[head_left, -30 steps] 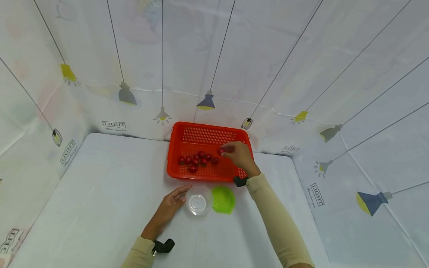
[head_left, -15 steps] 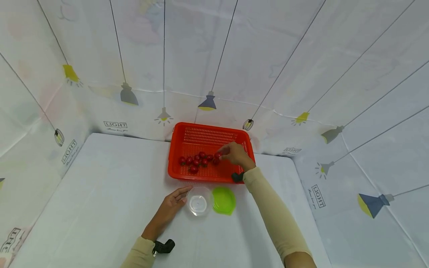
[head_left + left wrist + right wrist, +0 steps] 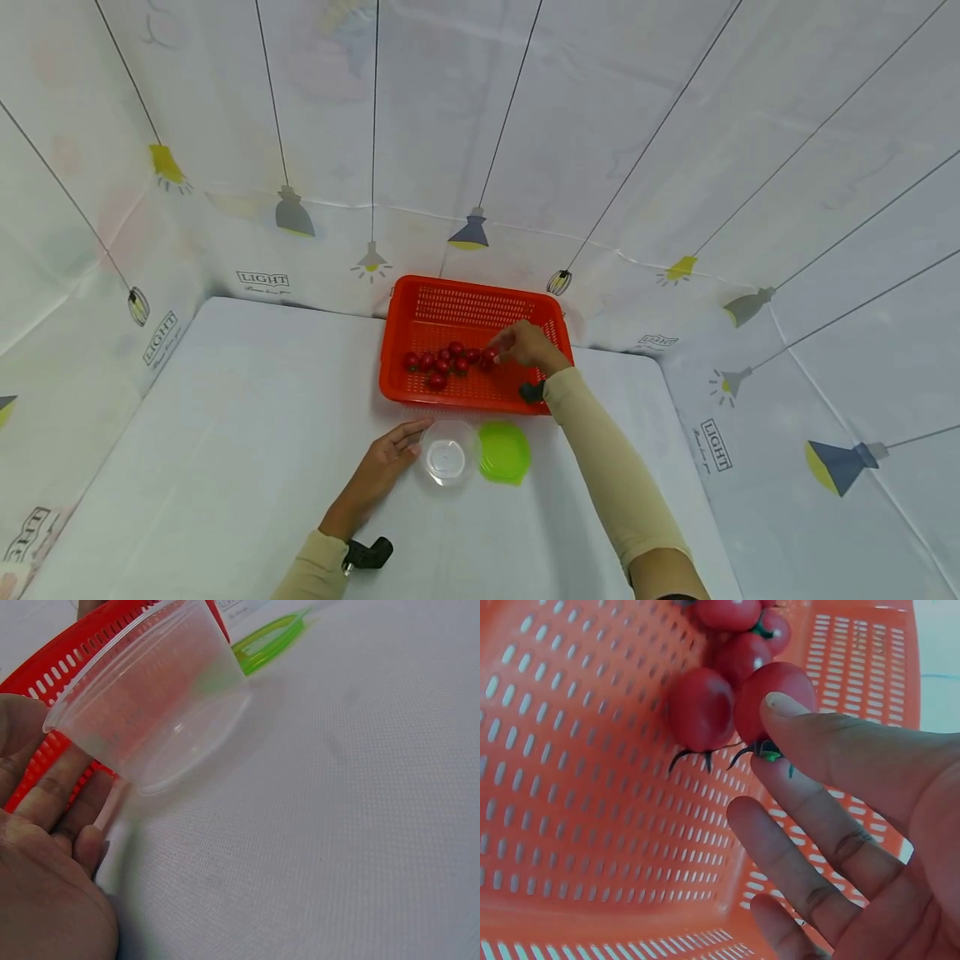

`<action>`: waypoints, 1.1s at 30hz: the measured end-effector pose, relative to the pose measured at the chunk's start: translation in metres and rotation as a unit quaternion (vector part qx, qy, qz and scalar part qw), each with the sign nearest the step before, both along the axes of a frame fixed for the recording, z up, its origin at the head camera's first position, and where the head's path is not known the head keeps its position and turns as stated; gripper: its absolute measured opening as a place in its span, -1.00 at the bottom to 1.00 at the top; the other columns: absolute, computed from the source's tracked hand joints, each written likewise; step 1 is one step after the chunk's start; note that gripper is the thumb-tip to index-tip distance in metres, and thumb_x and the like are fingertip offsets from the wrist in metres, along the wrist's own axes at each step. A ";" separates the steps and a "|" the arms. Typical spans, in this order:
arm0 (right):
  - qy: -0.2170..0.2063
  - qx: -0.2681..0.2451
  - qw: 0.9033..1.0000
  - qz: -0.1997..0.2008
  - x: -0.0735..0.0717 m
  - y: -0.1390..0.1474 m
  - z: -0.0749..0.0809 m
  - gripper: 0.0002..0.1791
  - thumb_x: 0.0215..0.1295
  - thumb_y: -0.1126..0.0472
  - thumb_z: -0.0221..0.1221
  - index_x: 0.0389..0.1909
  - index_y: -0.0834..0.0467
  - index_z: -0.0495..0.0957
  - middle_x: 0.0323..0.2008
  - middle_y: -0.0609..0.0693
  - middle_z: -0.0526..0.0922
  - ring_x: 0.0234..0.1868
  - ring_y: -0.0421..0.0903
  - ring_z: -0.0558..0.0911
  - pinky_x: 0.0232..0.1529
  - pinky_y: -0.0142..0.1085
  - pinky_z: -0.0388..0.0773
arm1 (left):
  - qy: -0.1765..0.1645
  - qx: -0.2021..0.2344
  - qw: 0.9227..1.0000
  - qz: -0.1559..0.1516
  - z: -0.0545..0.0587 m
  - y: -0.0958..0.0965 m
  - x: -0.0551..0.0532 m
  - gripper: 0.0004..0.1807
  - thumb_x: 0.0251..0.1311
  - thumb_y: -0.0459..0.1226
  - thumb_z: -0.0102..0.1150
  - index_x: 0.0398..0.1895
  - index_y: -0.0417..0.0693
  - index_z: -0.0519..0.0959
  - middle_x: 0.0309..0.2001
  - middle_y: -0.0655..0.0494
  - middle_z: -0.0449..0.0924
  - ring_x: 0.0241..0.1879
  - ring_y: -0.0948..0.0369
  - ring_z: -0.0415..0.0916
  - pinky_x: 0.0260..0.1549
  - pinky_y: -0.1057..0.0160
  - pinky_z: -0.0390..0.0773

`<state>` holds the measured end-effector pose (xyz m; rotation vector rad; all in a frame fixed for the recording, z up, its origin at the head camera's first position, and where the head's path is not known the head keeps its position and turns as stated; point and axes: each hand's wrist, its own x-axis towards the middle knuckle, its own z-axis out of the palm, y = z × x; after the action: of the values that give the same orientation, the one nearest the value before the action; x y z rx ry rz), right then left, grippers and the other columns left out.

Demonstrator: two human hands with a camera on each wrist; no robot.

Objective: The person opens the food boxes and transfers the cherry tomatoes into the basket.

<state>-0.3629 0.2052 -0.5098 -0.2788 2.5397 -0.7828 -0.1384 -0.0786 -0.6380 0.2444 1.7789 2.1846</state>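
Note:
Inside the red plastic basket, my right hand pinches a cherry tomato between thumb and index finger. That tomato's green calyx points down toward the fingers, and its side lies against or very near another cherry tomato. Several more cherry tomatoes lie in a loose group to its left. My left hand rests beside the clear plastic container, fingers extended along its left side and touching near its rim. Through the container's clear wall in the left wrist view, no contents show.
A bright green lid lies just right of the container, below the basket's front edge. The white table meets a printed wall covering behind the basket. A dark wrist camera is strapped at my left wrist.
My right hand has lowered a cherry tomato toward the others, down and slightly left in the basket. My left hand stays at the container. The head view has shifted slightly.

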 end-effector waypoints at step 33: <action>0.011 0.001 1.000 0.007 -0.017 -0.020 -0.020 -0.68 0.33 0.36 0.41 0.09 0.12 0.78 -0.02 0.09 0.77 -0.03 0.04 0.65 0.10 -0.09 0.67 | -0.016 0.002 1.000 -0.002 -0.002 -0.002 0.000 -0.48 0.62 -0.28 0.05 0.58 0.04 0.37 0.59 0.10 0.37 0.63 -0.01 0.21 0.34 0.58 0.37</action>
<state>-0.3797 0.1856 -0.5296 -0.3051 2.5558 -0.7769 -0.1388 -0.0809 -0.6396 0.2121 1.7541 2.1775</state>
